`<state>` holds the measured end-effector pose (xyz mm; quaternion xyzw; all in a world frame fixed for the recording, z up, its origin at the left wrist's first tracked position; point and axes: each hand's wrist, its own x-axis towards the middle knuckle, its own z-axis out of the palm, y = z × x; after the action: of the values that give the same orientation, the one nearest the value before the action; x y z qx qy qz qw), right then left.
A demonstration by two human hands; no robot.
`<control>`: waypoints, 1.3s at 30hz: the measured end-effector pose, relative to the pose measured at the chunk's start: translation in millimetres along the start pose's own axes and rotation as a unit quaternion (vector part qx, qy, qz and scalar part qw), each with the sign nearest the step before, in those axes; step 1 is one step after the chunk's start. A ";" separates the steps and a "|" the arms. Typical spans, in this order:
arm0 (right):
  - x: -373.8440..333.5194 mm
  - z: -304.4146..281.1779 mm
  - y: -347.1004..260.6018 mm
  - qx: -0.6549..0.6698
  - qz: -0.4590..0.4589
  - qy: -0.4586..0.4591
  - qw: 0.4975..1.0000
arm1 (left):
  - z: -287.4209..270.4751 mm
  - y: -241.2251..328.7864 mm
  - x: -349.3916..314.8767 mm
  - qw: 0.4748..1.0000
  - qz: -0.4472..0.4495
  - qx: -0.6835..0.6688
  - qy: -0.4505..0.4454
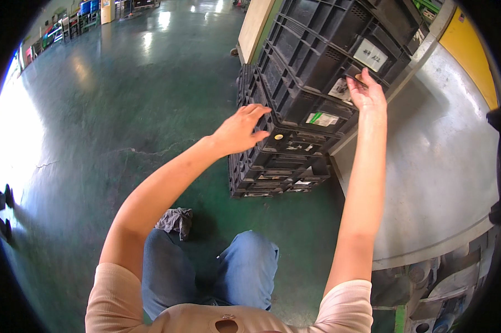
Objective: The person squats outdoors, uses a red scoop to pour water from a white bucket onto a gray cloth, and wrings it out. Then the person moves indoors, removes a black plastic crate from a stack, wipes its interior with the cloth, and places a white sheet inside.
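Black plastic crates stand stacked in front of me. My right hand point(368, 94) has its fingers curled at the front grip of an upper black crate point(311, 83), beside a white label point(370, 54). My left hand point(242, 130) is at the near left corner of the stack, with fingers stretched out and thumb apart. Its fingertips meet the crate edge just above a lower black crate point(294, 142), close to a small round yellowish sticker point(278, 137). A green-and-white label point(322, 119) shows between my two hands. The crates' insides are hidden.
A metal surface point(422, 161) with a curved rim lies right of the stack, with a yellow panel point(472, 55) beyond. Machinery parts point(444, 288) sit at lower right. A crumpled grey cloth point(175, 222) is near my knees on the green floor point(150, 111).
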<state>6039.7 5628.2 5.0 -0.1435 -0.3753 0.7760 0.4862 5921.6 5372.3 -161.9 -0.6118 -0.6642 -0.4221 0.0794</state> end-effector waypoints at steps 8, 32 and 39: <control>-11.1 5.1 -0.5 0.025 0.005 0.008 1.000 | 58.6 12.8 40.5 0.988 -0.132 0.015 0.082; -33.6 6.6 -15.6 -0.029 0.000 -0.043 0.999 | 81.5 10.6 57.7 0.954 -0.074 -0.171 0.235; -80.7 45.3 -25.9 -0.068 -0.050 -0.112 0.990 | 28.7 18.7 31.1 0.943 0.000 -0.071 0.324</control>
<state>6069.0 5544.9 42.9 -0.0697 -0.4857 0.7349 0.4681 5942.3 5412.3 -152.0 -0.4462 -0.5710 -0.6433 0.2469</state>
